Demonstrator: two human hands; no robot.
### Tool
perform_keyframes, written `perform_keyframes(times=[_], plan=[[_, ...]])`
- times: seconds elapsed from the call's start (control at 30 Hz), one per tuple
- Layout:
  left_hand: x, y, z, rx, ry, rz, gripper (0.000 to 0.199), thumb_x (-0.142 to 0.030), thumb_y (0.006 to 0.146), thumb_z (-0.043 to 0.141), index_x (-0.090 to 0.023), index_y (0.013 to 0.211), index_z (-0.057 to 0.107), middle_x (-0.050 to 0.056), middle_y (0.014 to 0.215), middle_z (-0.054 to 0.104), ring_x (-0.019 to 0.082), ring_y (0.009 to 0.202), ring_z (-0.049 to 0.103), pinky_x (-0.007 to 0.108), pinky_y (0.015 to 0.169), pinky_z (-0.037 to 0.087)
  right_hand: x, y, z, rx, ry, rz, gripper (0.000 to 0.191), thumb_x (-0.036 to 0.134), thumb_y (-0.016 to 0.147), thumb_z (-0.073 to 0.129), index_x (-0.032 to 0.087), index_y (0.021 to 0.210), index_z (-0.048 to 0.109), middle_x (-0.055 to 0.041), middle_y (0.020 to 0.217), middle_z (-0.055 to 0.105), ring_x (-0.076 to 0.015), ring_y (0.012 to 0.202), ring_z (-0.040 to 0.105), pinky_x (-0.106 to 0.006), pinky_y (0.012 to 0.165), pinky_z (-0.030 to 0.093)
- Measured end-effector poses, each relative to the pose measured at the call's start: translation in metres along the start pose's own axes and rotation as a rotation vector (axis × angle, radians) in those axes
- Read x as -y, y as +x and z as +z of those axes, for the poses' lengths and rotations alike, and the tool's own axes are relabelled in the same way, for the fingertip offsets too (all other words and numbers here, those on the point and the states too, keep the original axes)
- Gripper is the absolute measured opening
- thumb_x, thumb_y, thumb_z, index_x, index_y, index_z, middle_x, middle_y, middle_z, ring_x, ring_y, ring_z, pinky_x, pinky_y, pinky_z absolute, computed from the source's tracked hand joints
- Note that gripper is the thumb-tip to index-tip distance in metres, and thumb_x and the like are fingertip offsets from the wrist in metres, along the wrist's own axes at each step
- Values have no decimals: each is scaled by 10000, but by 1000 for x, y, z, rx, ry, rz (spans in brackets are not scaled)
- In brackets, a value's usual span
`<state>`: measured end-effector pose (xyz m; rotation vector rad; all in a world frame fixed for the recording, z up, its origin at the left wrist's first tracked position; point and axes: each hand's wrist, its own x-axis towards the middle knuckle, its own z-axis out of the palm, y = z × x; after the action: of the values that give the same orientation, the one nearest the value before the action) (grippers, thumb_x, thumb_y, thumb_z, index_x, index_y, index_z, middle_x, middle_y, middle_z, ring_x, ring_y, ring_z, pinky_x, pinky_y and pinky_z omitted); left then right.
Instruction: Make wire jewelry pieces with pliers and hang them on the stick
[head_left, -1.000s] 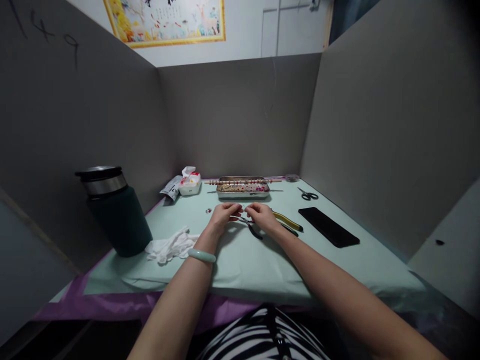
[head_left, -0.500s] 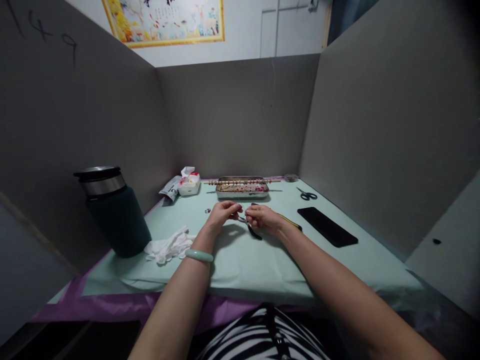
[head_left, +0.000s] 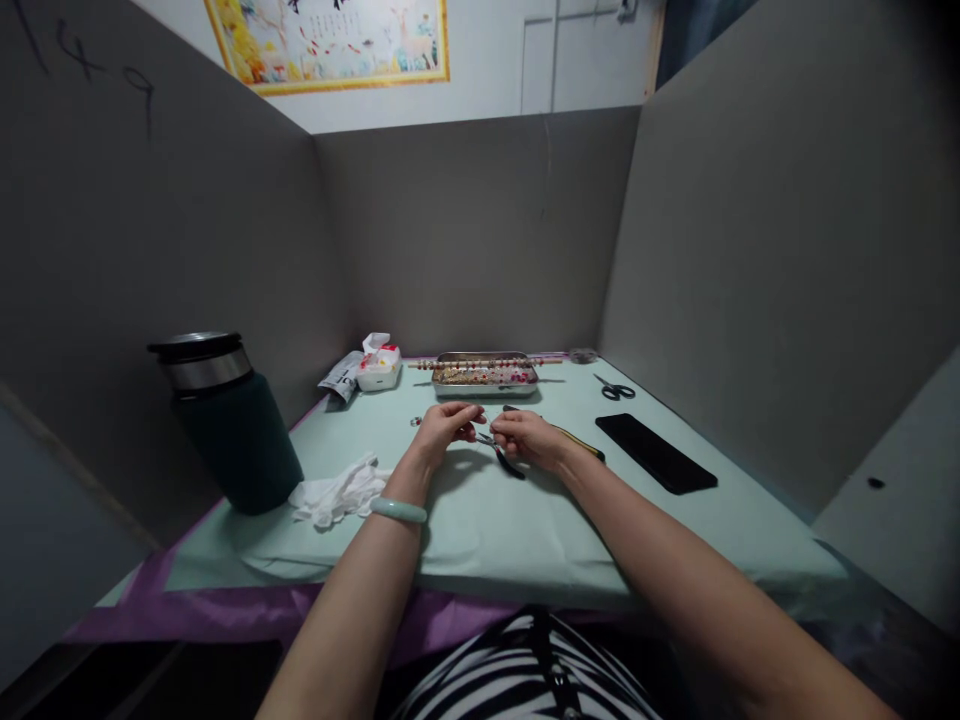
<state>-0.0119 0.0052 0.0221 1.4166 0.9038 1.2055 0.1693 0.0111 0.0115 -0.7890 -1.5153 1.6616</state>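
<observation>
Over the middle of the table my left hand (head_left: 451, 424) pinches a thin, pale strand or wire (head_left: 488, 418), too fine to name surely. Close beside it, my right hand (head_left: 523, 435) has its fingers closed at the other end of that strand. Beneath the two hands lies a pair of small pliers (head_left: 510, 466) with dark handles, partly covered by my right hand. A second tool with a yellow-and-black handle (head_left: 581, 441) lies behind my right wrist. A tiny ring-like beaded piece (head_left: 415, 422) rests left of my left hand.
A metal tray (head_left: 485, 390) of beads stands at the back, with a beaded stick (head_left: 487, 364) across it. Scissors (head_left: 618, 392) and a black phone-like slab (head_left: 655, 453) lie right. Left are a tissue pack (head_left: 379, 368), white gloves or cloth (head_left: 341, 492) and a dark bottle (head_left: 234, 430).
Both hands stay nearly in place. The left fingers shift very slightly at the strand; the tools and the tray have not moved.
</observation>
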Motion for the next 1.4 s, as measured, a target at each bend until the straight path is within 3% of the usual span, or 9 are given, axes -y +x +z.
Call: perform_keyframes(times=[0.2,0.4,0.6,0.73,0.9,1.07,1.23,1.4], plan=[[4,3,1,-59,-24,4,357,-359,593,744,-110,831,649,77,764,678,86,517,524,265,546,466,-3,3,9,-202,-299,-224,177,304,728,563,158,639,518,24,559,539,-62,448,397,-198,443,297],[1,2,5,-136,-13,15,287,-284,576,739,-102,774,639,60,694,670,87,485,529,249,519,444,-4,6,13,-300,-417,-288,169,305,726,534,163,637,518,31,538,536,-76,470,420,-205,467,318],[-1,0,5,-208,-7,-7,276,-257,580,734,-92,781,639,67,700,672,77,460,519,233,493,416,-4,5,20,-291,-354,-242,182,324,716,537,164,634,511,35,540,535,-71,441,396,-206,442,300],[3,2,0,-105,-113,-63,322,-327,637,727,-95,842,639,104,826,684,67,488,528,234,521,446,-5,6,18,-296,-286,-241,171,309,709,552,160,632,519,36,529,525,-64,427,385,-202,428,283],[5,3,-5,-56,-199,-35,347,-374,672,715,-112,881,626,106,890,676,72,537,551,226,534,457,-6,6,13,-251,-186,-203,186,306,698,584,156,612,513,23,542,534,-54,417,391,-195,412,279],[2,2,-2,-49,-221,-14,352,-371,647,736,-111,861,633,79,841,677,63,519,537,216,524,445,-5,6,11,-175,-50,-100,205,307,672,641,155,627,512,19,568,538,-43,416,388,-185,396,253],[0,3,-1,-72,-320,-24,328,-322,621,758,-95,828,642,60,766,670,50,509,521,192,514,431,-3,5,12,-24,143,-93,232,298,656,681,154,643,499,46,525,467,-32,415,321,-184,396,207],[0,4,-5,-106,-355,-15,327,-313,634,751,-107,859,633,57,798,670,53,512,531,199,520,450,-5,5,11,-31,143,-58,252,293,649,697,151,644,489,45,524,477,-27,404,321,-181,397,202]])
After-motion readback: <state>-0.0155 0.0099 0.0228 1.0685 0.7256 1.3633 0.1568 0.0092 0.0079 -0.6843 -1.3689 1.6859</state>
